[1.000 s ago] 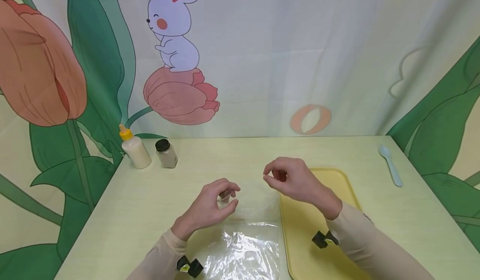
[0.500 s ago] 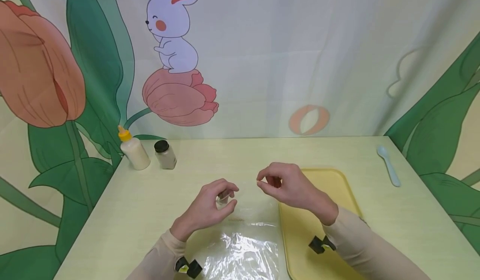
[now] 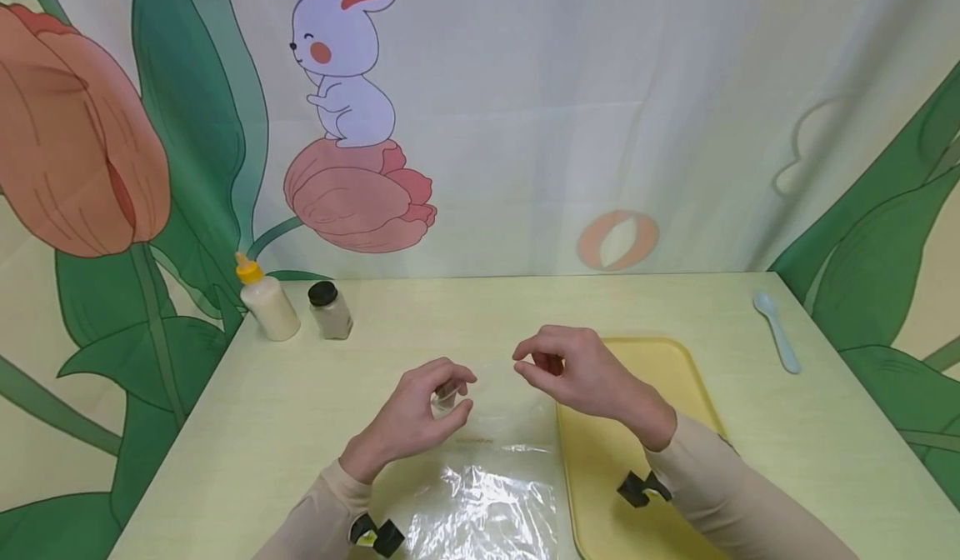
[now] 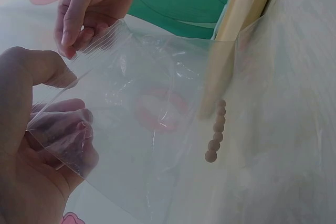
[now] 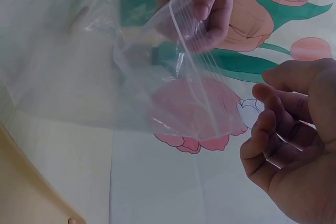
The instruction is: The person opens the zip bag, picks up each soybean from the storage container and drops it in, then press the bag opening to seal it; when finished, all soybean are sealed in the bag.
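My left hand [image 3: 416, 410] grips one corner of the mouth of a clear zip bag [image 3: 487, 510]. In the left wrist view its thumb and fingers lie at the bag's ridged mouth. My right hand [image 3: 577, 368] hovers near the other side of the mouth, above the tray's left edge. Its fingers are loosely curled, thumb and index tips close together, with nothing visible between them. From the right wrist view, the bag [image 5: 157, 77] appears apart from those fingertips. A row of several small brown beads [image 4: 218, 127] shows through the film; whether they lie inside is unclear.
A yellow tray [image 3: 622, 502] lies right of the bag, under the right forearm. At the back left stand a squeeze bottle [image 3: 273, 310] with a yellow nozzle and a black-capped jar [image 3: 332, 317]. A pale blue spoon [image 3: 782, 339] lies far right.
Between one second and half a second ago my right hand moved a little left and down, nearer the left hand. Since then both hands are almost still.
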{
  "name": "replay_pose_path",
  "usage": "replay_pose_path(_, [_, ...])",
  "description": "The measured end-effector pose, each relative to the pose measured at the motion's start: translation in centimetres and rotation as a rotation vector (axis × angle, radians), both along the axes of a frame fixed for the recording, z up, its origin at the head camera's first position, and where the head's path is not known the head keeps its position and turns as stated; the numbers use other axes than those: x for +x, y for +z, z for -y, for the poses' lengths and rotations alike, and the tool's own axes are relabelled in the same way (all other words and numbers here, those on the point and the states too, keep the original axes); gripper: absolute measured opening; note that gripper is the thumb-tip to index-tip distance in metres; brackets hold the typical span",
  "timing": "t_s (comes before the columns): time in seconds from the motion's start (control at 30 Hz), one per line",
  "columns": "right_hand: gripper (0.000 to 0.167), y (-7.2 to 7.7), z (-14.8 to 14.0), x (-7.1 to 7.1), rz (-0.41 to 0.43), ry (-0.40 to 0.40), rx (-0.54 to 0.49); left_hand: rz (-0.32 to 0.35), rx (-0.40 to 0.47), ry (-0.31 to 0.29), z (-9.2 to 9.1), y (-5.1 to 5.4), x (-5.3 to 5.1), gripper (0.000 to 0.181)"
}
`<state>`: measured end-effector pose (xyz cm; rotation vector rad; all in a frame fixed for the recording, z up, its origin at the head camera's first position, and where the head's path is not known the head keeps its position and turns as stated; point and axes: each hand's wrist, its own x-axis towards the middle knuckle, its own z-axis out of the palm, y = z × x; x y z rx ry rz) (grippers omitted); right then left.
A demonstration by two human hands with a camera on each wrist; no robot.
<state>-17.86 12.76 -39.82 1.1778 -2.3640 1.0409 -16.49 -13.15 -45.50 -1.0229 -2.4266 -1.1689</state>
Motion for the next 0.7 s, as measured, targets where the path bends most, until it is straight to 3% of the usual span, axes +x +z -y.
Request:
replay_pose_path(0.4, [0.006,-0.1,-0.5,-0.6,-0.035,-0.018,-0.005,-0.006,0.006,-0.004,0.1,-0.1,-0.1,0.020])
replay_pose_path(0.7, [0.006,-0.4,-1.3,-2.0,-0.002,-0.079,0.004,-0.002,0.005,0.000,0.1,-0.1,-0.1,0.019])
